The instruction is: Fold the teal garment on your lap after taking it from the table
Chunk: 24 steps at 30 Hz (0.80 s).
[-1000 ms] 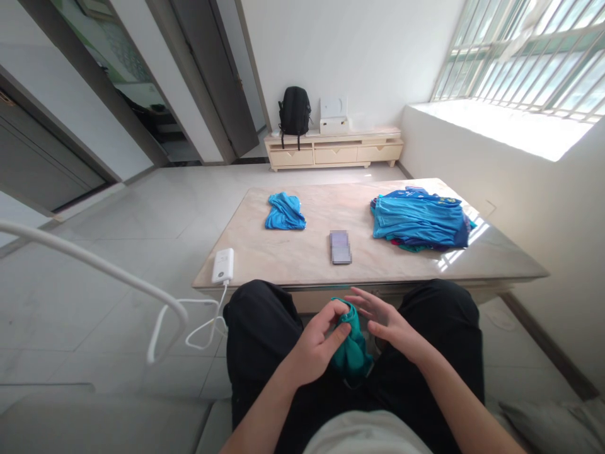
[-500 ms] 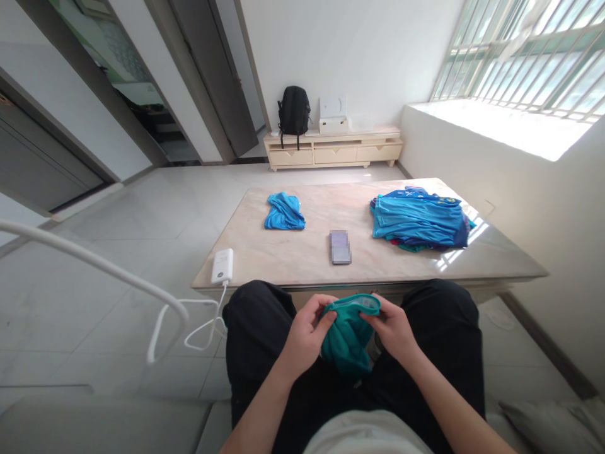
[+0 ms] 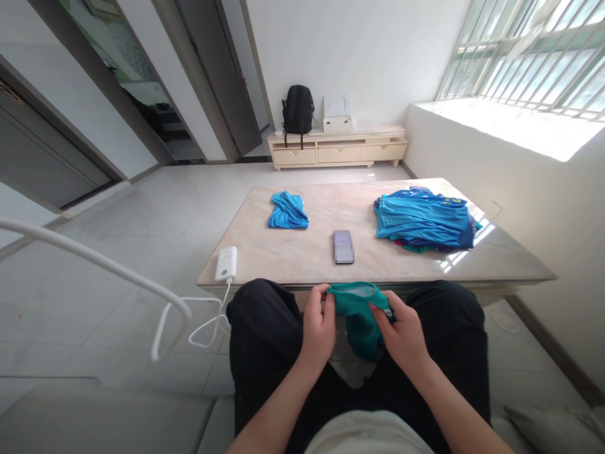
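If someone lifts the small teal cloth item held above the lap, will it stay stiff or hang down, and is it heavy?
The small teal cloth item is probably floppy: between the left hand and right hand its lower part sags in folds. It seems light, since fingertips alone pinch its upper edge. It likely will not roll, only crumple.

Both forearms are bare from the bottom edge of the view up to the wrists, with no sleeve, watch, ring or band showing on either. The left hand and the right hand wear no gloves, and the nails look short and plain. Just behind the hands, close to the body, a pale grey-white top covers the belly, smooth and unprinted. To either side of the hands and beneath them, loose black trousers cover both thighs up to the knees, the cloth matte with soft folds.
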Each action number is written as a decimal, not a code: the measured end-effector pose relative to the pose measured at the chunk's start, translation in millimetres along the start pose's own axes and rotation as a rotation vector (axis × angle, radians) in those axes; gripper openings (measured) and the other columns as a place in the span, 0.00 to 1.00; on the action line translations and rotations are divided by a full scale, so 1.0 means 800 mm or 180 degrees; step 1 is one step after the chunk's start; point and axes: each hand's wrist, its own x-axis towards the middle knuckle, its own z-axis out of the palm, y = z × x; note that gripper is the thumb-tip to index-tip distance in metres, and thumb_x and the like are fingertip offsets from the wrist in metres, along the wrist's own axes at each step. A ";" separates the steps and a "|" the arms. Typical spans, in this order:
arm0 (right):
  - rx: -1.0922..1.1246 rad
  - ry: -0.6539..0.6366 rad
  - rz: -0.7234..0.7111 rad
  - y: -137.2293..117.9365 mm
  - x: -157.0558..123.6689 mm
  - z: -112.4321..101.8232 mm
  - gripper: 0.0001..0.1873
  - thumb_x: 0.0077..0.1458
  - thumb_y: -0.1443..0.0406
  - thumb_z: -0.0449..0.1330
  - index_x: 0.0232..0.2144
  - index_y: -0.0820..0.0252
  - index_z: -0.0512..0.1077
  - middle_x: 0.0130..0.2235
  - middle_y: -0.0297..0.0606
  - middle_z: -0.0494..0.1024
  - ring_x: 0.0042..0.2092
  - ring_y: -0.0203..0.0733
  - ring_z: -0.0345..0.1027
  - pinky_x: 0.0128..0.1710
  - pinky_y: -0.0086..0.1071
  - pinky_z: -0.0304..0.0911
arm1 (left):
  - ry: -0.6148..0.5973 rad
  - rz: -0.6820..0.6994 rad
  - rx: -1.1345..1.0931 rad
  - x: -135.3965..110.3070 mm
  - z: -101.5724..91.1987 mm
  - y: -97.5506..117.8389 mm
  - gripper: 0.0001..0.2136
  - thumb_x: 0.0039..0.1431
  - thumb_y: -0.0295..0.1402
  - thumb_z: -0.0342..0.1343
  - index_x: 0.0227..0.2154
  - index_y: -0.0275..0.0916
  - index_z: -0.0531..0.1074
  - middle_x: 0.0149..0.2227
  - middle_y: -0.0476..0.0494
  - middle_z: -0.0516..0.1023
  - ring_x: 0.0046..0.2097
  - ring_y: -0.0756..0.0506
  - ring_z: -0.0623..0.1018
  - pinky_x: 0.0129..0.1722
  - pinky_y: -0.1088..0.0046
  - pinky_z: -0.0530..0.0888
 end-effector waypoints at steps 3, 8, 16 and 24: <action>0.0026 0.0040 -0.0089 0.004 0.000 -0.003 0.13 0.68 0.57 0.55 0.38 0.58 0.74 0.28 0.32 0.75 0.28 0.37 0.66 0.30 0.28 0.61 | 0.0236 0.0246 0.0257 -0.006 0.007 -0.003 0.12 0.75 0.39 0.45 0.50 0.40 0.69 0.42 0.41 0.80 0.42 0.44 0.81 0.42 0.71 0.76; 0.0084 -0.0016 -0.0252 0.022 0.004 -0.022 0.11 0.64 0.57 0.60 0.39 0.57 0.78 0.30 0.34 0.79 0.30 0.38 0.69 0.32 0.28 0.64 | 0.0237 0.1833 0.1053 0.001 -0.016 -0.004 0.09 0.72 0.29 0.49 0.50 0.41 0.71 0.42 0.41 0.84 0.40 0.45 0.84 0.42 0.72 0.77; 0.1398 -0.1026 0.0698 0.030 0.014 -0.052 0.22 0.52 0.48 0.70 0.37 0.60 0.80 0.33 0.39 0.80 0.34 0.45 0.73 0.34 0.33 0.69 | -0.0961 0.1104 0.0559 0.008 -0.061 0.083 0.09 0.71 0.34 0.54 0.45 0.43 0.78 0.39 0.47 0.86 0.37 0.48 0.84 0.37 0.78 0.78; 0.1653 -0.1439 0.1139 0.087 -0.006 0.053 0.30 0.57 0.38 0.60 0.29 0.58 0.77 0.28 0.40 0.78 0.33 0.45 0.74 0.36 0.40 0.74 | -0.1597 0.1086 0.0822 -0.008 -0.058 0.150 0.10 0.72 0.35 0.53 0.50 0.46 0.78 0.40 0.48 0.86 0.39 0.45 0.85 0.39 0.74 0.78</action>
